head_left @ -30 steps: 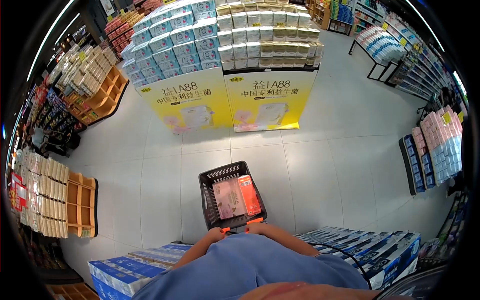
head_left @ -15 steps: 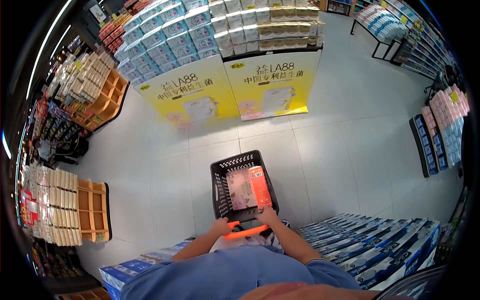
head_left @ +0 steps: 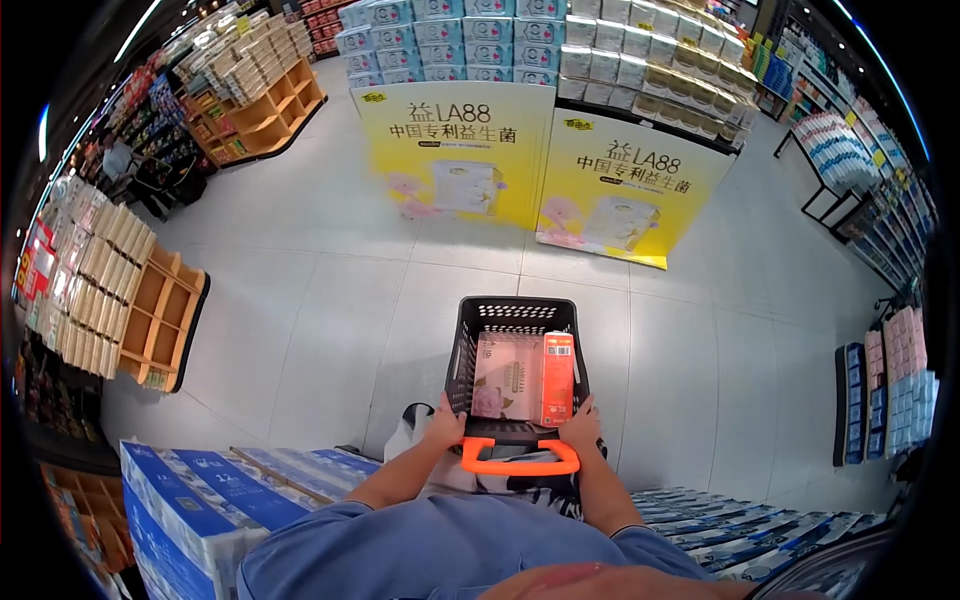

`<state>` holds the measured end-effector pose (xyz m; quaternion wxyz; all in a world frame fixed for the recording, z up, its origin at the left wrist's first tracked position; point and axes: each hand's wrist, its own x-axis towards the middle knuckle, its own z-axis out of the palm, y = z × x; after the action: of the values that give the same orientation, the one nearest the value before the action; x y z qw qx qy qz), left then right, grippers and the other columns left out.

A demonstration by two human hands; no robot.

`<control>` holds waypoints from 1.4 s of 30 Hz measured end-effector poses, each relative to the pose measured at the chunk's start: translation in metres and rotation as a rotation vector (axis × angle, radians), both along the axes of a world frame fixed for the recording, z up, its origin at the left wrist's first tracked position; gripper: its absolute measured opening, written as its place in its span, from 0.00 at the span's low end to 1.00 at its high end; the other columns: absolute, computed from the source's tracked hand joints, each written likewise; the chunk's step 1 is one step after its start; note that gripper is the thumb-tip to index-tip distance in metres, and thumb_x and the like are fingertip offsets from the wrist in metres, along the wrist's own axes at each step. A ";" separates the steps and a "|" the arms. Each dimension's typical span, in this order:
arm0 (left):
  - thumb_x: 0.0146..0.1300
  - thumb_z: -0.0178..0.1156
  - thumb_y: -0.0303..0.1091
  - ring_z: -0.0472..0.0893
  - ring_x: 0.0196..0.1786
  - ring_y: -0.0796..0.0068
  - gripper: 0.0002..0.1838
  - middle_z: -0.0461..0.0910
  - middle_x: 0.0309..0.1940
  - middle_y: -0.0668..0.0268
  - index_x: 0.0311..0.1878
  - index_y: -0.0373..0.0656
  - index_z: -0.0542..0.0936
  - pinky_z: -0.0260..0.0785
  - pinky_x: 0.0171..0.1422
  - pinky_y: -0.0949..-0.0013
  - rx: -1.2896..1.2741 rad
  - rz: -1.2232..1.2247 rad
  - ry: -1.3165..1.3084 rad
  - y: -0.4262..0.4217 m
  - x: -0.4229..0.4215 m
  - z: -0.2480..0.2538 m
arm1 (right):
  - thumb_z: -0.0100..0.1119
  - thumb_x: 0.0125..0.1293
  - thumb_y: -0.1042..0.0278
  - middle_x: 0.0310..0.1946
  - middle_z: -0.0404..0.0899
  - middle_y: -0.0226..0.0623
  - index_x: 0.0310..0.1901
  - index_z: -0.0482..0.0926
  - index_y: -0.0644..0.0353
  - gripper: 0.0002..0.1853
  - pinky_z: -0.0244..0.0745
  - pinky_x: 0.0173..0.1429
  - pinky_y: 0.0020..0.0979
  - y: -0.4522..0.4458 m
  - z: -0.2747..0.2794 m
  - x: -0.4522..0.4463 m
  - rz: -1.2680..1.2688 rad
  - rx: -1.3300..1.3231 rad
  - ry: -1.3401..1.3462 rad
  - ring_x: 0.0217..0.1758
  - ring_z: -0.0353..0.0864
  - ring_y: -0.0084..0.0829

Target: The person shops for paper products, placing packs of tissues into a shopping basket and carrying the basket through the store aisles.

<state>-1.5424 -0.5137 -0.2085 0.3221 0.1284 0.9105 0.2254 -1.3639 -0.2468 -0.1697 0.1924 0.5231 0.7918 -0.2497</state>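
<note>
A black plastic shopping basket [head_left: 518, 302] with perforated walls is in front of my body, its orange handle [head_left: 520, 468] folded toward me. Inside lie a pink box with a flower print [head_left: 508, 375] and, to its right, a narrow orange-red pack with a barcode [head_left: 558, 385]. My left hand [head_left: 443, 424] is closed on the basket's near left corner, the fingertips partly hidden behind the rim. At the near right corner, my right hand [head_left: 581, 426] grips the rim. Both hands are apart from the orange handle.
Ahead stand yellow-and-white display boards [head_left: 455, 150] below stacked packs [head_left: 465, 40]. Wooden shelves [head_left: 165, 310] are on the left. Blue packs [head_left: 200, 500] flank me at lower left, and more packs [head_left: 720, 525] at lower right. A person [head_left: 118, 160] is far left.
My left hand has shifted from beside the orange handle to the basket's left corner; my right hand has moved to the right corner. The view has turned, and the boards appear farther right.
</note>
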 end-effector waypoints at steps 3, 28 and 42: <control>0.65 0.55 0.40 0.75 0.62 0.39 0.49 0.68 0.64 0.36 0.79 0.43 0.33 0.67 0.66 0.46 -0.111 -0.133 -0.074 -0.009 -0.004 -0.005 | 0.67 0.56 0.49 0.74 0.48 0.64 0.77 0.36 0.62 0.59 0.65 0.71 0.49 0.002 -0.015 0.003 0.007 -0.012 0.074 0.69 0.65 0.60; 0.63 0.48 0.30 0.63 0.70 0.37 0.43 0.59 0.68 0.32 0.80 0.46 0.42 0.54 0.76 0.51 -0.070 -0.223 0.140 0.022 -0.073 -0.020 | 0.68 0.50 0.32 0.76 0.44 0.61 0.78 0.39 0.57 0.65 0.67 0.68 0.55 0.011 -0.011 -0.041 -0.122 0.026 0.077 0.70 0.63 0.64; 0.44 0.77 0.31 0.62 0.73 0.44 0.72 0.55 0.73 0.42 0.78 0.48 0.27 0.61 0.74 0.53 -0.229 -0.265 -0.035 0.031 -0.073 0.011 | 0.70 0.49 0.36 0.74 0.47 0.69 0.78 0.41 0.61 0.65 0.66 0.69 0.51 0.015 -0.017 -0.041 -0.088 0.066 0.135 0.68 0.66 0.65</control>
<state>-1.6157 -0.4824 -0.1974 0.3770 0.2059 0.8996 0.0781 -1.4047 -0.2323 -0.1864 0.1104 0.5454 0.7870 -0.2664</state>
